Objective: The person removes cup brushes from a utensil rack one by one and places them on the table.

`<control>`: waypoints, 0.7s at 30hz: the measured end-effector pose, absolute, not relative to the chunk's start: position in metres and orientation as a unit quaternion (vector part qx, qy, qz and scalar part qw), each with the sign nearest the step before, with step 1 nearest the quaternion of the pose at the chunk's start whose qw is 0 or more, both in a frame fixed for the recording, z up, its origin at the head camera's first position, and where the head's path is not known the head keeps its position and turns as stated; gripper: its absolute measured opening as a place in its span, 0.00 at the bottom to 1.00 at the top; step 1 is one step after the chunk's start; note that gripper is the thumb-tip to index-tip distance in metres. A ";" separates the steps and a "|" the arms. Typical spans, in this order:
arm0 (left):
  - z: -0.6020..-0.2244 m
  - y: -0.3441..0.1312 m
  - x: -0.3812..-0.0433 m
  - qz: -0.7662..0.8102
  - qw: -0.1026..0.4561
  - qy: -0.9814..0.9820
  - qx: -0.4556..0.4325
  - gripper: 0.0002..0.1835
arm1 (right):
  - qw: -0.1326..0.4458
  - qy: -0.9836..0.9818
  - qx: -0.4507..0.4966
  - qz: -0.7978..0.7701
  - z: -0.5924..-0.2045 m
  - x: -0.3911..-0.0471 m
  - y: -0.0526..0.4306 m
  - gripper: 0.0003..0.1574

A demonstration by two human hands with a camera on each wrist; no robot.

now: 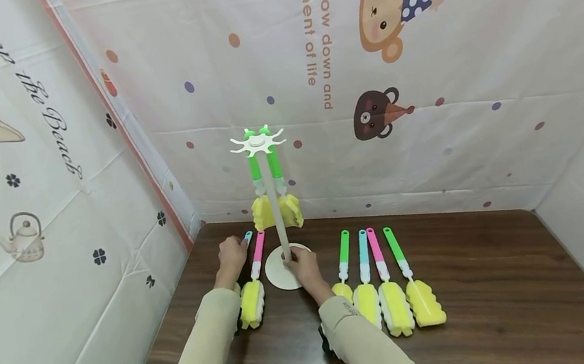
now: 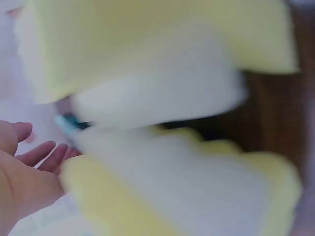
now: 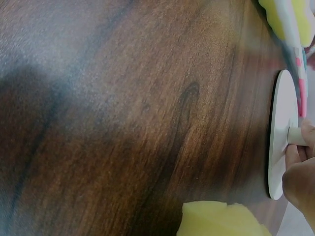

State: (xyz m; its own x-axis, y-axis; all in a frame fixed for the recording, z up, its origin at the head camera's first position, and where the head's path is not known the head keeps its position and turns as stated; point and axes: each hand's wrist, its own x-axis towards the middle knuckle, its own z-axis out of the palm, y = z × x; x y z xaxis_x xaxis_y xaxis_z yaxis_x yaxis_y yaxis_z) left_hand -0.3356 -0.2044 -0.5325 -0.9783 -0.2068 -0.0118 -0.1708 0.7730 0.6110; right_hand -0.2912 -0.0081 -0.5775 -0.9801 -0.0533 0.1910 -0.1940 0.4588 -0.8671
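Note:
A white stand rises from a round base to a star-shaped top with two green-handled sponge brushes hanging from it. My right hand grips the pole just above the base; the right wrist view shows the fingers around the pole over the base. My left hand pinches the tip of a blue-handled brush, whose sponge lies mostly hidden under my forearm. Beside it lies a pink-handled brush. The left wrist view is blurred, filled by yellow-white sponges.
Several more sponge brushes lie side by side on the dark wooden table, right of the stand. Printed cloth walls enclose the table at the left, back and right. A yellow sponge sits near my right wrist.

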 end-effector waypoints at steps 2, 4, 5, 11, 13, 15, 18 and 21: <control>-0.519 -0.204 -0.338 -0.347 0.050 -0.933 0.076 0.20 | 0.069 -0.850 0.074 0.517 -0.578 -0.291 -0.009 0.07; -0.503 -0.203 -0.339 -0.383 0.073 -0.919 0.053 0.22 | 0.068 -0.851 0.073 0.515 -0.578 -0.292 -0.009 0.07; -0.495 -0.202 -0.340 -0.405 0.087 -0.909 0.042 0.22 | 0.068 -0.851 0.073 0.515 -0.578 -0.292 -0.009 0.07; -0.440 -0.192 -0.336 -0.579 0.128 -0.805 -0.034 0.23 | 0.063 -0.856 0.069 0.509 -0.579 -0.292 -0.008 0.06; -0.424 -0.187 -0.336 -0.632 0.125 -0.762 -0.062 0.24 | 0.061 -0.856 0.066 0.510 -0.578 -0.292 -0.009 0.06; -0.411 -0.181 -0.337 -0.673 0.121 -0.724 -0.090 0.25 | 0.061 -0.854 0.066 0.512 -0.578 -0.291 -0.009 0.05; -0.400 -0.175 -0.340 -0.699 0.117 -0.695 -0.120 0.25 | 0.055 -0.854 0.065 0.513 -0.578 -0.291 -0.009 0.05; -0.389 -0.169 -0.340 -0.708 0.108 -0.685 -0.134 0.24 | 0.055 -0.856 0.068 0.510 -0.578 -0.291 -0.008 0.06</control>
